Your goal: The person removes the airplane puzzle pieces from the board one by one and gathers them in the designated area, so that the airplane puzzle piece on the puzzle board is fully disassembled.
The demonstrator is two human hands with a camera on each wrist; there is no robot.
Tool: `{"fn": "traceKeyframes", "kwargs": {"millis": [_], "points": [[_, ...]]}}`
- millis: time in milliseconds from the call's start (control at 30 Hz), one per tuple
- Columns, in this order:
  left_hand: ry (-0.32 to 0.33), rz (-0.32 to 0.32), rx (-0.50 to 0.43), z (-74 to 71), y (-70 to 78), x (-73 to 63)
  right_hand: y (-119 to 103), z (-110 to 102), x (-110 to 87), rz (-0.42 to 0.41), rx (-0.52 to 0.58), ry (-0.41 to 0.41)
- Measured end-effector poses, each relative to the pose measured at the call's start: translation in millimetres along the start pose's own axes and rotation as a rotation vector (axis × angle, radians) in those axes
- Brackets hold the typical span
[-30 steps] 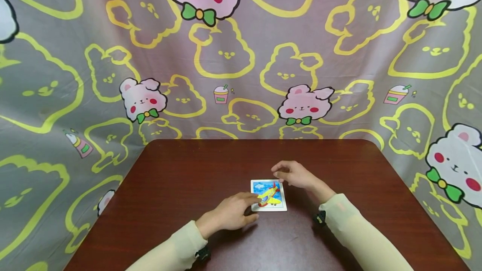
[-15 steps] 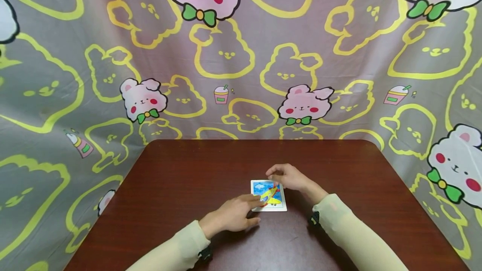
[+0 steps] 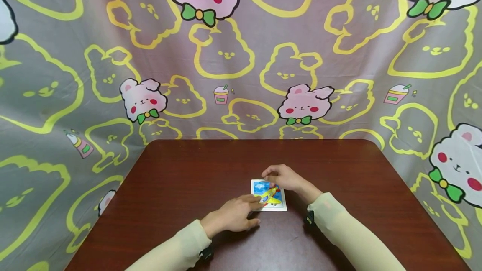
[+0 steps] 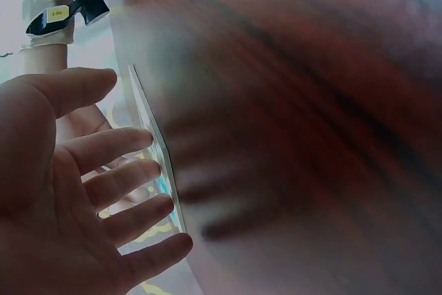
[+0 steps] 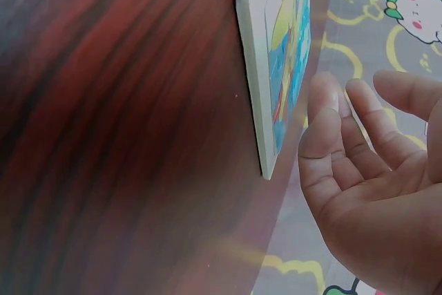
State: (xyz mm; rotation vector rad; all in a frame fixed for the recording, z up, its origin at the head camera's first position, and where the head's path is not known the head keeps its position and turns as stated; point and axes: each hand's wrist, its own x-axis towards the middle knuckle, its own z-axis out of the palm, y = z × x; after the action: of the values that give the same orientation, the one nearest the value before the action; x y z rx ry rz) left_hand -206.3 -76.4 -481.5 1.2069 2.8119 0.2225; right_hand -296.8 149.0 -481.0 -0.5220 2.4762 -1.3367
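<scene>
A flat square picture board (image 3: pixel 274 201) with a white border and a yellow airplane on blue sky lies on the table. My left hand (image 3: pixel 231 214) has its fingers stretched out, their tips at the board's left side and overlapping the picture. In the left wrist view, the fingertips of that hand (image 4: pixel 103 184) line up along the thin board edge (image 4: pixel 157 146). Over the board's far right corner hovers my right hand (image 3: pixel 289 179), fingers loosely bent and holding nothing. The right wrist view has this hand (image 5: pixel 373 164) apart from the board (image 5: pixel 283 67).
The dark reddish-brown wooden table (image 3: pixel 188 166) has rounded far corners. A grey curtain (image 3: pixel 248 108) printed with cartoon bears and rabbits surrounds it at the back and sides. Each wrist wears a black strap device (image 3: pixel 206 254).
My right hand has moved left and slightly toward me, now covering the board's upper right corner. The left hand has shifted slightly right. The board stays in place.
</scene>
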Motion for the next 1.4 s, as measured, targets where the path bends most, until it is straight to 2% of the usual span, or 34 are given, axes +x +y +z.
{"fn": "traceKeyframes", "kwargs": {"millis": [567,933,1400], "points": [[-0.026,-0.034,-0.005,3.0,-1.0,4.1,1.8,9.6,8.9,0.017,-0.025,-0.023],[-0.024,-0.029,0.006,2.4,-0.7,4.6,2.5,11.5,10.7,0.002,-0.009,-0.036],[-0.034,-0.032,0.008,3.8,-2.3,5.7,-2.5,14.2,12.8,0.011,-0.045,-0.032]]}}
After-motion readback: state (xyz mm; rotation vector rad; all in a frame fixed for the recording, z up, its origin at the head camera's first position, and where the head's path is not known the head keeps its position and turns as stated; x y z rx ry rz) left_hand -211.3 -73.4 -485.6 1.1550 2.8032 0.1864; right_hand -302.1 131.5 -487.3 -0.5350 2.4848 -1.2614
